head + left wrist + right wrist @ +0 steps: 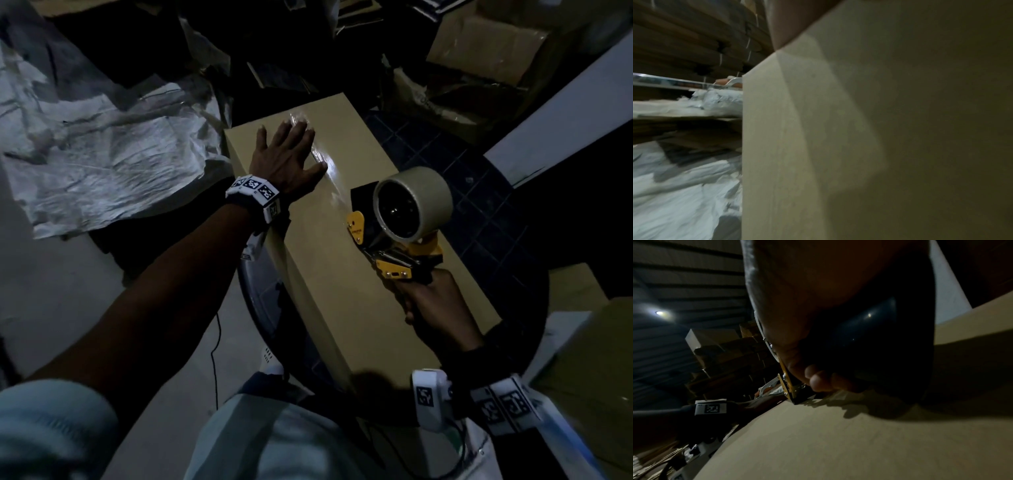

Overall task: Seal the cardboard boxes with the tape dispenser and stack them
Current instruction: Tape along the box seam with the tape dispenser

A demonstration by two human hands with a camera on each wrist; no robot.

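Note:
A long tan cardboard box point(342, 291) lies on a round dark table point(507, 219), running from near me to the far end. Shiny clear tape point(325, 164) covers the far part of its top seam. My left hand point(287, 154) lies flat with straight fingers on the box top at the far end, beside the tape. My right hand point(435, 301) grips the handle of a yellow tape dispenser point(394, 240) with a tan tape roll point(412, 204), its front end down on the box's middle. The left wrist view shows the box's side point(859, 129). In the right wrist view the box top point(838, 443) fills the lower half, under my fingers point(818, 381).
Crumpled white plastic sheeting point(102, 137) covers the floor at left. Other cardboard boxes point(486, 41) and flattened cardboard lie at the back. A white panel point(565, 109) stands at right. Another tan box point(589, 342) sits near my right wrist. A thin cable point(214, 359) hangs below the table.

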